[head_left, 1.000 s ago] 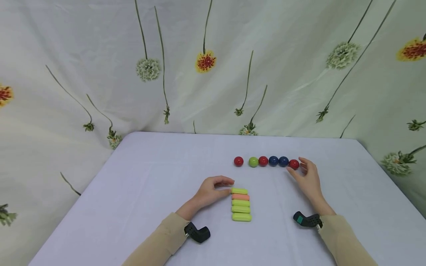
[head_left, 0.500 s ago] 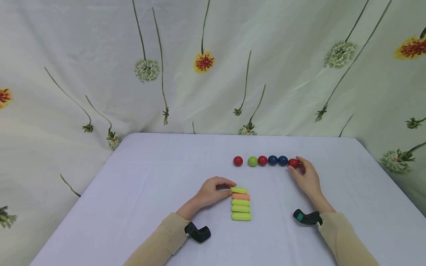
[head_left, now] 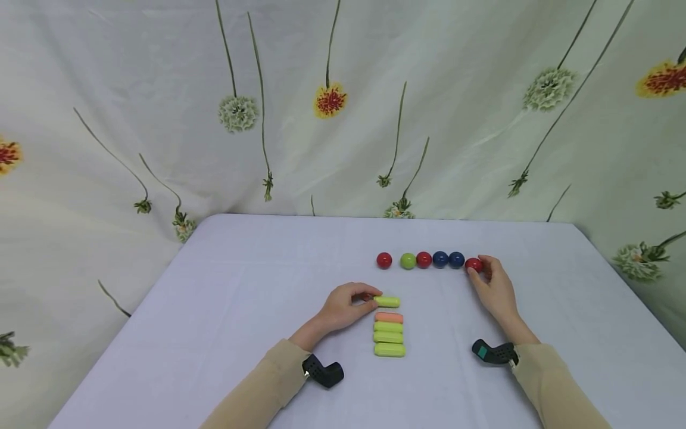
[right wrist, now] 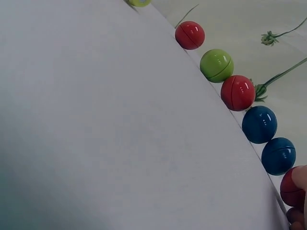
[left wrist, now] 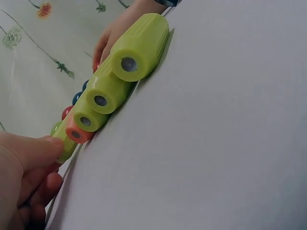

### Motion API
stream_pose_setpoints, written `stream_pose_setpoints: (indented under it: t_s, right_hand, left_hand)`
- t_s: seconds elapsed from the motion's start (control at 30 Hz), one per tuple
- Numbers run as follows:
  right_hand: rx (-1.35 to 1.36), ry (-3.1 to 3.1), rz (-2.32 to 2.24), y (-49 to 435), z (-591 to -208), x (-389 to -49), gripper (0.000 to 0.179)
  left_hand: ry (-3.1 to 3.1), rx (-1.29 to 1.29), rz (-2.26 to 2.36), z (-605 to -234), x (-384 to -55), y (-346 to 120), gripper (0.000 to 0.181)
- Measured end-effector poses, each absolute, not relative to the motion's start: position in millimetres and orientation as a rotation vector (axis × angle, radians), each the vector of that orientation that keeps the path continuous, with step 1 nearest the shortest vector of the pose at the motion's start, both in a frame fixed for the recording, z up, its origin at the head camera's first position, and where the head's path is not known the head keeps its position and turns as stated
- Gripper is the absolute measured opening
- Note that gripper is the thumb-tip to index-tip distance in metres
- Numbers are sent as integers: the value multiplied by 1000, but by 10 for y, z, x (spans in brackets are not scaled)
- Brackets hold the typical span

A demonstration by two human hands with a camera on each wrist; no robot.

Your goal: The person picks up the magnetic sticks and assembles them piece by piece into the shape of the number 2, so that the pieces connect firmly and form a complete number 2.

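My left hand (head_left: 347,306) pinches the left end of a yellow-green rod (head_left: 389,302) between thumb and fingers. The rod lies a little beyond a stack-like row of other rods: an orange rod (head_left: 389,317) and then several yellow-green ones, the nearest rod (head_left: 389,350) being closest to me. Round grey discs show in the rod ends in the left wrist view. On the right, my right hand (head_left: 494,289) pinches a glossy red ball (head_left: 474,264) at the right end of a row of balls. Its thumb and fingers partly cover that ball in the right wrist view (right wrist: 289,189).
Left of the held ball stand two blue balls (right wrist: 259,124), a red ball (right wrist: 238,93) and a green ball (right wrist: 217,65). Another red ball (head_left: 384,260) sits slightly apart at the left. The white table (head_left: 268,250) ends at a flower-patterned curtain (head_left: 289,149).
My left hand has taken hold of the farthest yellow-green rod and moved it away from the orange one, leaving a gap. The right thumb and fingers have closed on the red ball.
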State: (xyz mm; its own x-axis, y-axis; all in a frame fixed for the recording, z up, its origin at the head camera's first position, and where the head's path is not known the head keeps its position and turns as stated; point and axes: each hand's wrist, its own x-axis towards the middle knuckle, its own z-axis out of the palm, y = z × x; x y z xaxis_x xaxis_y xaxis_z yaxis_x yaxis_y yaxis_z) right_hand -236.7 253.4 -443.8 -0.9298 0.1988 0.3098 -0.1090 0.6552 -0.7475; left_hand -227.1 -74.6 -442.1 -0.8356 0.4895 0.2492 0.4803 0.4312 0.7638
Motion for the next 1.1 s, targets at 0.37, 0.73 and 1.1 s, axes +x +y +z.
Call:
stream_pose_setpoints:
  t_s: [0.37, 0.73, 1.1]
  right_hand:
    - [-201, -2428, 1264, 2508, -4443, -2345, 53]
    - [-184, -2297, 1483, 2471, -4406, -2294, 49]
    - [-171, -2230, 1637, 2340, -4380, -2290, 46]
  left_hand:
    - [2548, 823, 1576, -4413, -2424, -623, 23]
    - [2267, 660, 1818, -4336, -2518, -479, 27]
    - [2175, 503, 1950, -4367, -2581, -416, 26]
